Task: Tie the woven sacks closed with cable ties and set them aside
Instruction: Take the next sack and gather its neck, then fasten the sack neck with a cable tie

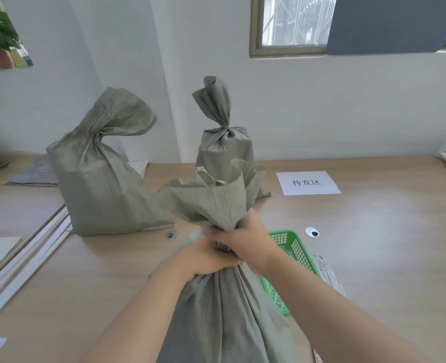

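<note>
A grey-green woven sack [224, 318] stands right in front of me on the wooden table [373, 244], its neck gathered and its open top [211, 203] flaring upward. My right hand [245, 241] grips the gathered neck from the right. My left hand [203, 258] holds the neck from the left, and a pale cable tie [176, 251] sticks out past it, blurred. Two more sacks stand behind: one [99, 179] at the left with a twisted neck, one [226, 150] in the middle with its neck cinched tight.
A green plastic basket [292, 247] lies right of the sack, with several cable ties [326, 271] beside it. A white paper sign [308, 182] lies at the back right. Pale boards [20, 265] lie along the table's left edge. A wall and window rise behind.
</note>
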A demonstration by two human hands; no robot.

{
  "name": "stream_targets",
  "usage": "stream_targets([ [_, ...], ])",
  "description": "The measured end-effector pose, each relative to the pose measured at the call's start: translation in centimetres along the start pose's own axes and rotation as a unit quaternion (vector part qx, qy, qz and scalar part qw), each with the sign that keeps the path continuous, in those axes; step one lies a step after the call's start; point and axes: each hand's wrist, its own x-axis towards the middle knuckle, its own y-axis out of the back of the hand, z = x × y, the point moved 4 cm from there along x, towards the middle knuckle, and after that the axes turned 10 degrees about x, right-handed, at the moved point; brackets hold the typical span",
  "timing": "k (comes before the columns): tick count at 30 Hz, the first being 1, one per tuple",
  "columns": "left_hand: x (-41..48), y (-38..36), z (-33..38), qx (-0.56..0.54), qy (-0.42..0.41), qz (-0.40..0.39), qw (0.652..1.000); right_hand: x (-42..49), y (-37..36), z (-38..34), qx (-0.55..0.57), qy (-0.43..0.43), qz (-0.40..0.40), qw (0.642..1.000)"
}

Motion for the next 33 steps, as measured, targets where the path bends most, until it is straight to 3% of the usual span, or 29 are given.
stream_targets([
  [6,-0.3,-0.2,-1.3,-0.026,0.031,-0.066,0.997,0.8,-0.8,-0.1,-0.001,0.015,-0.040,0.999],
  [14,0.9,-0.2,-1.1,-0.015,0.066,-0.052,0.996,1.9,1.7,1.3,0.010,-0.044,-0.046,0.998],
  [19,2.2,-0.7,-1.9,0.009,0.098,-0.073,0.992,1.7,5.6,2.6,0.004,-0.033,-0.107,0.994],
  [22,2.8,-0.7,-2.5,0.012,0.103,-0.065,0.992,2.3,9.1,5.4,-0.015,-0.059,-0.052,0.997],
  [27,3.9,-0.9,-3.0,0.002,0.109,-0.070,0.992,3.2,15.8,12.5,-0.149,-0.132,0.126,0.972],
  [33,5.2,-1.2,-3.9,0.005,0.113,-0.076,0.991,2.2,20.8,20.3,-0.342,-0.245,0.112,0.900],
])
